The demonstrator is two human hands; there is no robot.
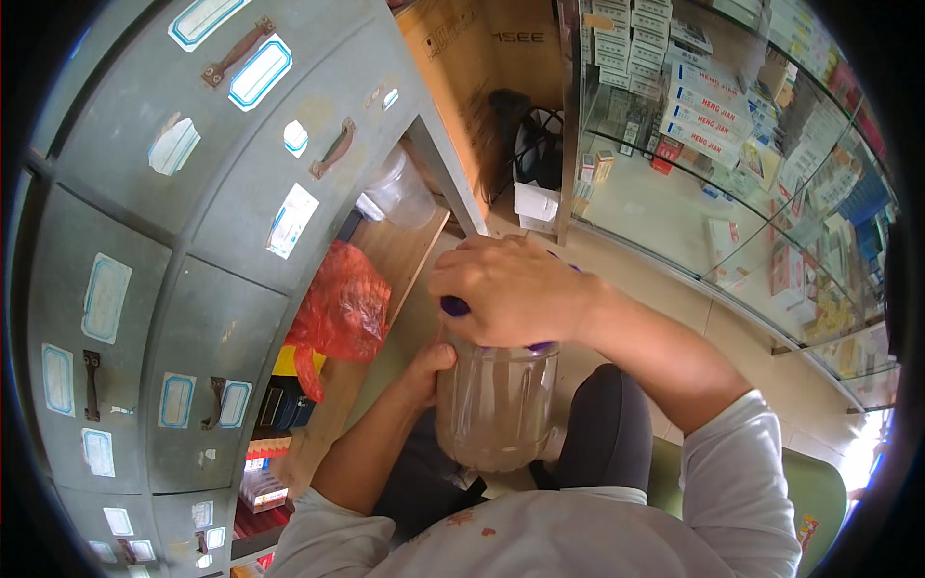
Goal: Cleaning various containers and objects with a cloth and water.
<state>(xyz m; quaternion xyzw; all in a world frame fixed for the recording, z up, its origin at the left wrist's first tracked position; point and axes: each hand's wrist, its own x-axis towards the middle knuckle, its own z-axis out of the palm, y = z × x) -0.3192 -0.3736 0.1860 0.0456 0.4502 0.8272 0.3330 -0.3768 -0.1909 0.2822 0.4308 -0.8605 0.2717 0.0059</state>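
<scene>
A clear plastic jar (498, 412) is held in front of my body, over my lap. My right hand (509, 289) spreads over its top, fingers curled around a purple lid (455, 306); most of the lid is hidden under the palm. Against the jar's left side, near the neck, rests my left hand (431, 368), with the thumb showing and the other fingers hidden behind the jar. The wall of the jar is see-through, and no contents can be made out in it.
Grey metal drawers (238, 282) with handles and labels rise at the left. A red plastic bag (347, 303) sits on a wooden shelf (405, 253) below them. On the right stands a glass display case (650, 195) with medicine boxes. A green seat (816, 491) is under me.
</scene>
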